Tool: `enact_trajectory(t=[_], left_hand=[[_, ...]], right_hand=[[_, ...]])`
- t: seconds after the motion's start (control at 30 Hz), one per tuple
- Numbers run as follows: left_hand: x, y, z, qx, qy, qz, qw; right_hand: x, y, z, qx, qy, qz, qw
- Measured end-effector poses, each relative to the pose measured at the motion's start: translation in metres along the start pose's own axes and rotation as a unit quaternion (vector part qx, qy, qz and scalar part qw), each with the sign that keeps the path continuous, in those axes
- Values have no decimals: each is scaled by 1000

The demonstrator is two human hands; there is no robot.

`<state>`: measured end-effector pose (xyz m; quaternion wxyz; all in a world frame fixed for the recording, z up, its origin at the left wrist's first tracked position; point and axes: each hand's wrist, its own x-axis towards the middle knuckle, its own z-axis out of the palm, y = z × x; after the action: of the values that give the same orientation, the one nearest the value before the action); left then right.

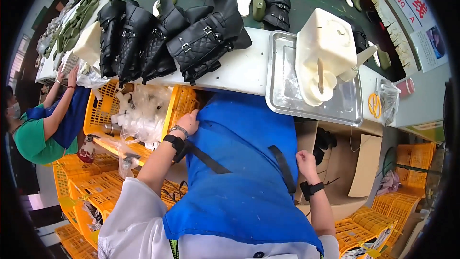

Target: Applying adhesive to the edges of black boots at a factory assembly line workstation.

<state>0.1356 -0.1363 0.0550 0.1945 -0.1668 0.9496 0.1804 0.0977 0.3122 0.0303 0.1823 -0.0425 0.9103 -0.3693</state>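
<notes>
My left hand (188,123) is beside the end of an orange plastic crate (183,108), close to my blue apron (239,139); its fingers are mostly hidden. My right hand (305,164) hangs at the apron's right edge, fingers curled in, with nothing visible in it. Next to it stands an open cardboard box (335,172) with black items inside. Ahead on the white worktop, black buckled boots (206,38) lie bunched together. To their right, a metal tray (282,93) carries a cream-coloured glue container (330,38) with a brush (320,74) standing in its cup.
The crate at left holds clear plastic bags (146,115). Orange-handled scissors (374,105) lie right of the tray. Beyond the worktop, a green conveyor (306,0) carries boots and shoe lasts. A person in green (36,139) works at far left. Orange baskets (96,187) stand on both sides.
</notes>
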Motion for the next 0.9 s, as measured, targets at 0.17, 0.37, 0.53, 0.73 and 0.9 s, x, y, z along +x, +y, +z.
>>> enact_trajectory(t=[0.17, 0.37, 0.53, 0.73, 0.9], left_hand=[[16, 17, 20, -188, -48, 130, 972], [0, 29, 40, -337, -66, 105, 933], [5, -28, 75, -611, -69, -114, 781], [-10, -45, 67, -722, -115, -168, 661], [-34, -34, 35, -823, -66, -118, 553]], right_hand=[[11, 6, 5, -54, 38, -24, 998], [17, 18, 8, 12, 41, -14, 999], [17, 14, 6, -6, 10, -13, 1000], [18, 27, -1, 41, -25, -2, 999], [27, 24, -3, 8, -54, 14, 998]])
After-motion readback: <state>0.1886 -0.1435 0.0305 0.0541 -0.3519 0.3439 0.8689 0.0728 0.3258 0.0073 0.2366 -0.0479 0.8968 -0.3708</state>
